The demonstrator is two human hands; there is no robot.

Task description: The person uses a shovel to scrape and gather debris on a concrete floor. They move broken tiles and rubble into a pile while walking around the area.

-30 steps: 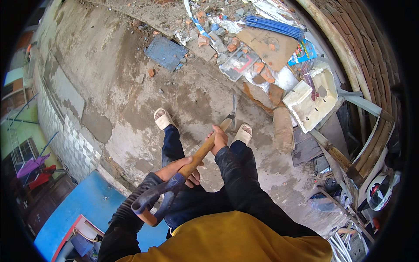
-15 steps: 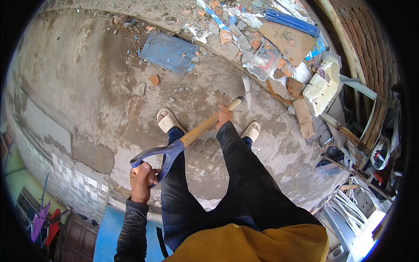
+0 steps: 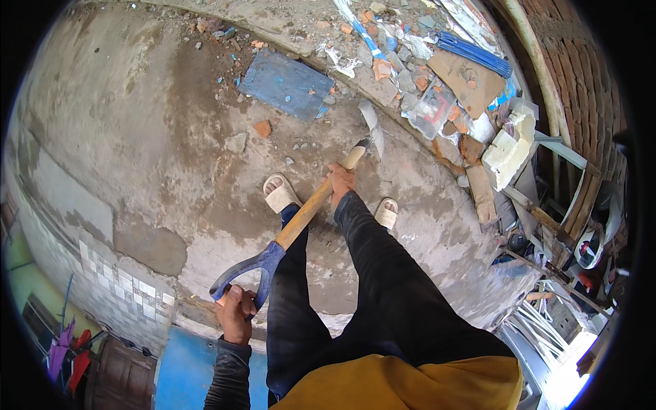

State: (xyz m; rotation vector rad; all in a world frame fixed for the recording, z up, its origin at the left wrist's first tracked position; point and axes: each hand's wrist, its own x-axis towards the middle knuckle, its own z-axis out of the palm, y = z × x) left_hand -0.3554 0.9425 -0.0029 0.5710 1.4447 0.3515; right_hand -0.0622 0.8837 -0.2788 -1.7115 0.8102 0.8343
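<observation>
I hold a shovel with a wooden shaft (image 3: 308,217), a blue D-shaped handle (image 3: 263,260) and a metal blade (image 3: 375,127). My left hand (image 3: 236,313) is closed on the grip at the handle's end. My right hand (image 3: 341,182) is wrapped round the shaft below the blade. The blade is over the concrete ground just beyond my feet in beige sandals (image 3: 280,193), near a strip of rubble. A scuffed blue board (image 3: 277,78) lies left of the blade, with a broken brick piece (image 3: 262,127) near it.
Rubble with cardboard (image 3: 462,75), blue strips (image 3: 470,50), a clear plastic box (image 3: 429,108) and white foam (image 3: 506,154) lines the upper right. A brick wall (image 3: 570,61) and wooden frames (image 3: 575,212) stand right. A tiled ledge (image 3: 123,280) and blue panel (image 3: 184,369) are lower left.
My left hand has gone from the shaft to the D-grip. My right hand and the blade have moved forward, away from my body, the blade rising higher in the view.
</observation>
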